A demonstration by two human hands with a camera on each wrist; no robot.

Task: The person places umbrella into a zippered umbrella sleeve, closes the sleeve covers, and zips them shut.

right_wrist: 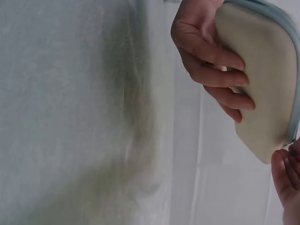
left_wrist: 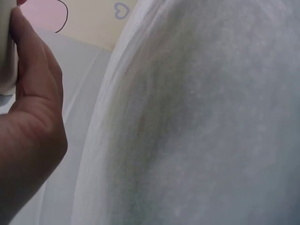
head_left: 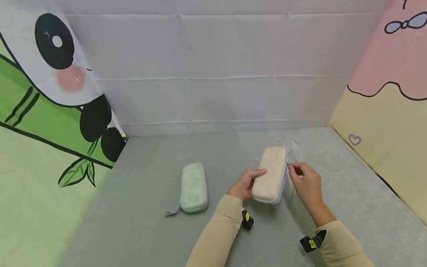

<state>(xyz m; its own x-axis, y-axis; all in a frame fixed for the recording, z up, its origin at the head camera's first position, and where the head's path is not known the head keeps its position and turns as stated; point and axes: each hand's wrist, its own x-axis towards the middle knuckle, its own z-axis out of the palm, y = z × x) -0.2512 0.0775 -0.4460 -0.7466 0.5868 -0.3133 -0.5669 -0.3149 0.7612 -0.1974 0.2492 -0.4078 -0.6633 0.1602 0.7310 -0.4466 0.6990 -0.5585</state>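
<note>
A cream zip case [head_left: 269,172] is held up above the table, tilted, with a pale blue-grey zip band [right_wrist: 296,101] along its edge. My left hand [head_left: 246,184] grips it by its left side, thumb on the upper face; the right wrist view shows those fingers spread across the underside. On the far right edge of the case, my right hand [head_left: 308,185] pinches the small zip pull [head_left: 287,163]. In the left wrist view only a strip of the case [left_wrist: 7,56] shows beside the left hand.
To the left, a pale green zip case [head_left: 194,187] lies on the grey table [head_left: 143,222], its fabric strap [head_left: 173,212] trailing towards the front left. A white cloth wall [head_left: 213,74] stands behind the table, with printed panels [head_left: 390,148] at the sides.
</note>
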